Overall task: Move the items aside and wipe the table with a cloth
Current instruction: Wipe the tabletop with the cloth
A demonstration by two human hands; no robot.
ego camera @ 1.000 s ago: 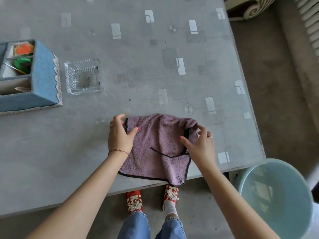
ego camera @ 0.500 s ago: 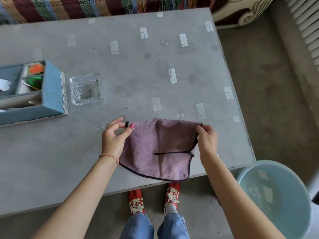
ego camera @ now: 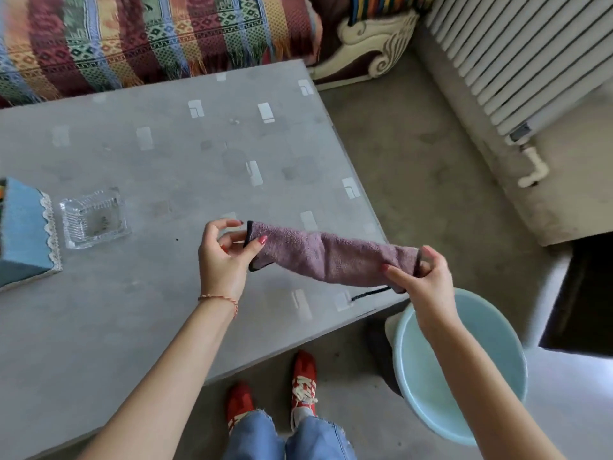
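Two hands stretch a purple cloth (ego camera: 326,257) above the table (ego camera: 132,310) at frame centre. Left hand (ego camera: 223,257) pinches one end; right hand (ego camera: 423,277) grips the other.

— What is the cloth (ego camera: 326,255) made of?
— Purple terry, fuzzy and matt, with a dark stitched edge.
— And the table (ego camera: 139,293)?
— Grey, smooth, with a faint sheen. The dish (ego camera: 94,219) at the left is clear ribbed glass, beside a blue fabric-covered box (ego camera: 25,232) trimmed with lace.
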